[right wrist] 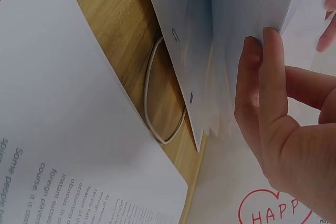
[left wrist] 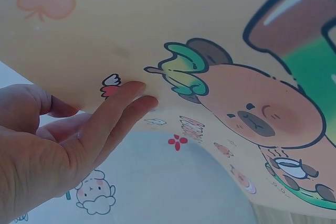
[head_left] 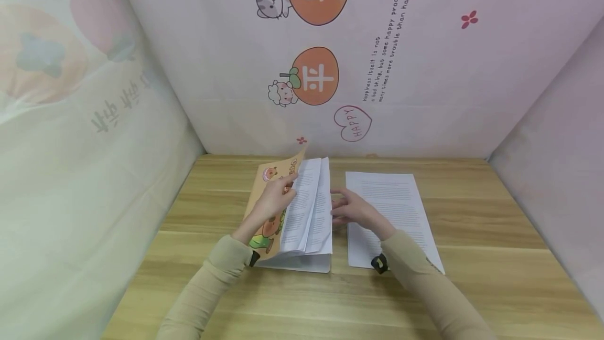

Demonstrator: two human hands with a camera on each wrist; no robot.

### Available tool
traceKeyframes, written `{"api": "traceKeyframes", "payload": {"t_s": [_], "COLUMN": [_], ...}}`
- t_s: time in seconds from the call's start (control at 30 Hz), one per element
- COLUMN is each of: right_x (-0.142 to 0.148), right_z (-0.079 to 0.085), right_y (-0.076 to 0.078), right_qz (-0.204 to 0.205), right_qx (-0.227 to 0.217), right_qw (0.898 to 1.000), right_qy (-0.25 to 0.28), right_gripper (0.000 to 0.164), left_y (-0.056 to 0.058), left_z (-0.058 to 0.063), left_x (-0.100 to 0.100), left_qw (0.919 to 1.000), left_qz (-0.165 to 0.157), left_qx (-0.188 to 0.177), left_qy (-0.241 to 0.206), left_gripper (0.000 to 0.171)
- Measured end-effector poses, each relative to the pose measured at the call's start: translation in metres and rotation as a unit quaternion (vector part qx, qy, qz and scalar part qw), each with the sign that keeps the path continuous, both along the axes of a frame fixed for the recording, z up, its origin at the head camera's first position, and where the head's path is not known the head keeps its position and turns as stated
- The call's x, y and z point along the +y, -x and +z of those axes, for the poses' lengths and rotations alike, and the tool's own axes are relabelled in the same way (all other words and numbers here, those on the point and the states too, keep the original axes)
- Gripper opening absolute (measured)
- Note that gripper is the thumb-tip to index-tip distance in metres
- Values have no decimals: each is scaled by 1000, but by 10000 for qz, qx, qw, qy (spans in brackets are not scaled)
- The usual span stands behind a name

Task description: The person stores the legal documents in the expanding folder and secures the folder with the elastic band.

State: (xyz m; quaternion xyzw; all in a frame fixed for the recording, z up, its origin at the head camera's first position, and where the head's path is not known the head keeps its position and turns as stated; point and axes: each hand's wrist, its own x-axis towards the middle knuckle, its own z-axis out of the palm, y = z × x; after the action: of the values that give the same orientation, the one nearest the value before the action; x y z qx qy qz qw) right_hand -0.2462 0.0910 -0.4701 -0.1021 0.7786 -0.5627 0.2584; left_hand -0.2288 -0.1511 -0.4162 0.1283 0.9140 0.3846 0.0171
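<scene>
A folder (head_left: 261, 189) with a tan cover printed with cartoon capybaras stands partly open at the table's middle left. My left hand (head_left: 272, 198) holds the cover's raised edge; in the left wrist view its fingers (left wrist: 118, 111) lie on the printed side and the thumb goes behind. Inside the folder is a stack of printed sheets (head_left: 304, 203), fanned apart. My right hand (head_left: 355, 209) pinches the right edge of those sheets, two fingertips (right wrist: 271, 43) against their outer face. An elastic loop (right wrist: 148, 90) sticks out from the folder's back panel.
Printed paper (head_left: 389, 198) lies flat to the right of the folder, under my right forearm. The wooden table (head_left: 476, 256) is bounded by white printed cloth walls (head_left: 424, 93) at the back and both sides.
</scene>
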Motion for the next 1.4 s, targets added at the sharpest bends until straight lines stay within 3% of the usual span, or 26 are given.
{"api": "traceKeyframes", "payload": {"t_s": [0.2, 1.1, 1.4], "right_x": [-4, -28, -35], "right_z": [1, -5, 0], "right_y": [-1, -1, -3], "right_qz": [17, -167, -143], "right_qx": [-107, -243, -255], "right_qw": [9998, 9994, 9995], "right_qy": [152, -158, -81], "right_gripper": [73, 74, 74], "left_y": [0, 1, -1], "left_z": [0, 3, 2], "left_x": [-2, -4, -3], "left_qw": [10000, 10000, 9999], "left_qz": [4, -5, 83], "left_qx": [4, -41, -110], "left_qy": [-14, -38, -74], "left_gripper": [53, 54, 52]}}
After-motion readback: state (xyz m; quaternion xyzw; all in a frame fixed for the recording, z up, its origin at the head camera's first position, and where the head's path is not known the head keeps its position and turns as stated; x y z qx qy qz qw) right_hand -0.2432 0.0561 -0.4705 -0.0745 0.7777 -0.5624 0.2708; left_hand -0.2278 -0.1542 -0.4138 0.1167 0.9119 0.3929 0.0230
